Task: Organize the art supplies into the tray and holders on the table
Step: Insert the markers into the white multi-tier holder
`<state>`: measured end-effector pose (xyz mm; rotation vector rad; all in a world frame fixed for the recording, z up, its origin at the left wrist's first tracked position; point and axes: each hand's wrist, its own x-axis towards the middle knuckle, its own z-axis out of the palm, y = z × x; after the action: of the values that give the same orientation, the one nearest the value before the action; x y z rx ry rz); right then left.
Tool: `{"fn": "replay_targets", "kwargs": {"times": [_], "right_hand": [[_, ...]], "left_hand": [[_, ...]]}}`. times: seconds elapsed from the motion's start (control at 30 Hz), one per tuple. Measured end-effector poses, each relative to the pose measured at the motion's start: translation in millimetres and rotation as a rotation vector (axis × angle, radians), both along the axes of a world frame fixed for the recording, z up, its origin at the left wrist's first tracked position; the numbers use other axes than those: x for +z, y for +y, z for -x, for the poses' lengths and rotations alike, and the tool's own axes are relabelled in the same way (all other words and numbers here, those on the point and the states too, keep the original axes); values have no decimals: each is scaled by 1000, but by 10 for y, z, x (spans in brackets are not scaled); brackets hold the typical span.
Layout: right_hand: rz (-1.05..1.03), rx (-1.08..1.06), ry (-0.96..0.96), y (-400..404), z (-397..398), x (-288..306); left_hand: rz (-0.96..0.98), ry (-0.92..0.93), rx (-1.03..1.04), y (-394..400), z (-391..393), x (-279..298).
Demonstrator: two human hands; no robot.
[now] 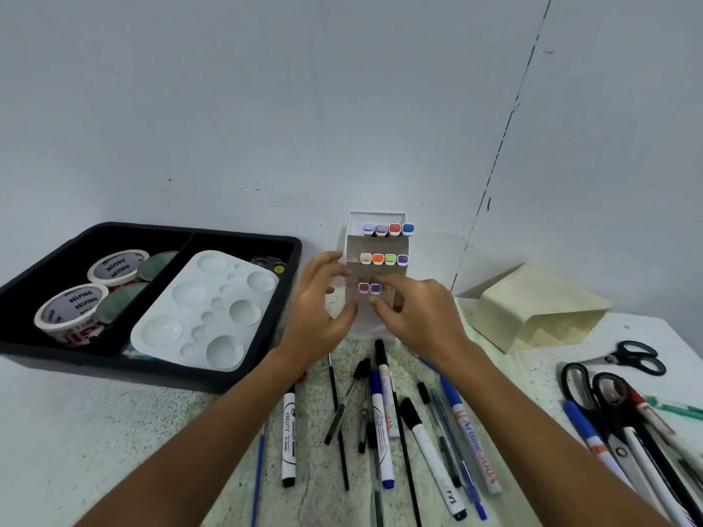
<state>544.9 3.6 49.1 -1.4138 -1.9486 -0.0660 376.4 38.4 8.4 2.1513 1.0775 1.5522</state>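
1. The white stepped marker holder (376, 245) stands at the wall — two full rows of four coloured caps, two in front.
2. Left hand (323, 302) fingers spread at its side; right hand (414, 313) — grip unclear — at the front row.

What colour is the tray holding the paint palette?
Black, seen in the head view: the tray with the white palette inside.

Wall (228, 108): plain pale grey-white, a few small dark marks.
Corner seam (509, 119): thin dark line running down to the table.
Table (114, 431): pale speckled top, set against the wall.
Light: even, soft.
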Motion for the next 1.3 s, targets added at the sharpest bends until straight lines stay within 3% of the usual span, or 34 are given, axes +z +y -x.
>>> {"fn": "replay_targets", "kwargs": {"times": [0.13,0.27,0.4,0.53,0.83,1.3], "right_hand": [[-140,-81,437,-33,-54,-80],[215,-120,788,58,-90,-130],[511,57,913,176,-97,-201],[467,122,956,231,-82,-254],[382,34,954,260,18,-251],[472,160,1049,173,-153,-224]], "left_hand": [[384,-327,-78,-30,-24,-1],[774,-455,-291,65,-35,5],[775,-506,-370,44,-98,14],[791,-561,-339,61,-115,3],[815,-618,-298,79,-151,0],[718,-569,-166,20,-280,-91]]}}
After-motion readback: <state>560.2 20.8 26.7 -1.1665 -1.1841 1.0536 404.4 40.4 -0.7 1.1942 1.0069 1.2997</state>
